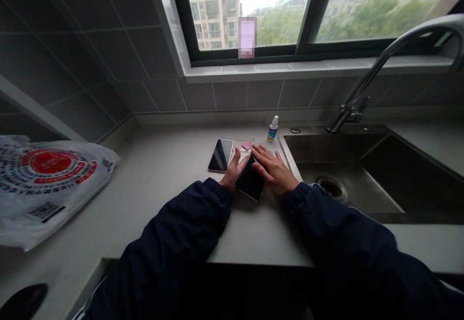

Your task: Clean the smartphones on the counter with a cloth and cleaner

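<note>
The left hand is closed on the left edge of the dark phone, whose long axis runs away and slightly rightward, while the right hand, fingers extended, covers its far right part, another phone lying left.

1. The phone is a flat, dark rectangle with rounded corners and a thin, pale rim along its near edge.
2. Its black face is turned up, showing no lit display.
3. It sits aslant, its far end leaning rightward, over the pale counter; whether it touches the surface cannot be told.
4. The left hand holds its left side; the right hand's extended fingers cover its far right part.
</note>
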`<state>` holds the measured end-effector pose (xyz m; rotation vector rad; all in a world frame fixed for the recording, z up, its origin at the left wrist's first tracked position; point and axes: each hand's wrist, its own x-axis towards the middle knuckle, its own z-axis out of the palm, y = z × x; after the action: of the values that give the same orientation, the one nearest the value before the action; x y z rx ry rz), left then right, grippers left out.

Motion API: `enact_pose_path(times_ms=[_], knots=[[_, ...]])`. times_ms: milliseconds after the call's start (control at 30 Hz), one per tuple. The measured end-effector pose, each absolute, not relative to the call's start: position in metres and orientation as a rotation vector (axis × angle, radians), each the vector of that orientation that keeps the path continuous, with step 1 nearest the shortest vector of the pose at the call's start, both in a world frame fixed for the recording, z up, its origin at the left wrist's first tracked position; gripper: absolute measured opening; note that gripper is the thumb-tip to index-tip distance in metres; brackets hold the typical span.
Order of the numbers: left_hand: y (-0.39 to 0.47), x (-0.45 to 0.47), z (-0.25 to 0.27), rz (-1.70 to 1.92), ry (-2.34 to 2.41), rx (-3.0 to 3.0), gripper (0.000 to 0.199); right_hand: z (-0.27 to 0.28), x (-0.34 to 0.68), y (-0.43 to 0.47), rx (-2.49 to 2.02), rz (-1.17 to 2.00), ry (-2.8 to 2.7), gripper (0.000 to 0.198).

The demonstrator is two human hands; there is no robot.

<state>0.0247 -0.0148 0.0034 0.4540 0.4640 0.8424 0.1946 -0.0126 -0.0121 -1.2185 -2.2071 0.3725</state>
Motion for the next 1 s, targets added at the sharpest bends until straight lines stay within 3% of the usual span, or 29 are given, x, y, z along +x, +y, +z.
enact_pose_path(times_ms=[367, 533, 700, 1000], knots=[[-0.014, 0.026, 0.000, 0.898, 0.481, 0.508, 0.079, -0.011, 0.193, -0.016, -1.246, 0.384, -2.218, 0.064], [-0.008, 0.025, -0.009, 0.951, 0.415, 0.476, 0.085, -0.005, 0.186, -0.028, -1.057, 0.404, -2.330, 0.059], [-0.008, 0.022, -0.007, 0.913, 0.455, 0.406, 0.105, 0.002, 0.180, -0.041, -0.846, 0.434, -2.396, 0.055], [-0.010, 0.019, -0.005, 1.014, 0.497, 0.354, 0.107, 0.006, 0.177, -0.050, -0.692, 0.460, -2.418, 0.049]])
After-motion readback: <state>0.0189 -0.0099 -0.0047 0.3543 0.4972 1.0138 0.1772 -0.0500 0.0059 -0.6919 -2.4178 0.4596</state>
